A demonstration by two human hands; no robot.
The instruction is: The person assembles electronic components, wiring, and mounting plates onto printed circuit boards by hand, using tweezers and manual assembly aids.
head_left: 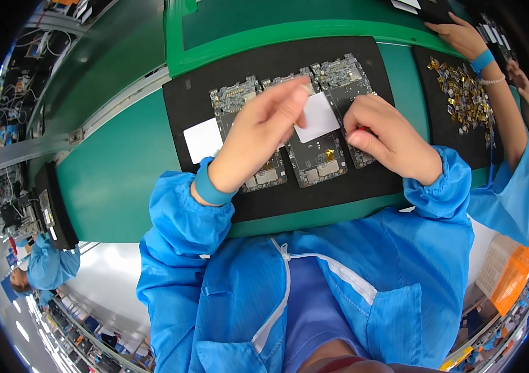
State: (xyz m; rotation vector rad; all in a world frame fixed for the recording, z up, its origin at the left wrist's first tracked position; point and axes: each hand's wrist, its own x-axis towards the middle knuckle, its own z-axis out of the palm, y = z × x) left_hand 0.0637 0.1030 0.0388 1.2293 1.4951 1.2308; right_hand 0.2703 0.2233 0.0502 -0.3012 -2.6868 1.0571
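left hand (264, 118) and right hand (379, 133) over a row of circuit boards (317, 165)

three circuit boards lie side by side on a black mat (183, 90), partly covered by the hands. the middle one bears a small yellow piece (329, 154) near its lower part. a white card (318, 118) sits over the middle board, just beside the left hand's fingers; i cannot tell whether they pinch it. the right hand is curled above the right board, and a bit of red (365, 129) shows between its fingers; i cannot tell whether it grasps that.

a second white card (202, 142) lies at the left board's side. the mat rests on a green table (115, 180). to the right, a heap of small parts (463, 99) lies on another black mat (437, 115), near a co-worker's hand (461, 38). an orange basket (508, 273) stands at the lower right.
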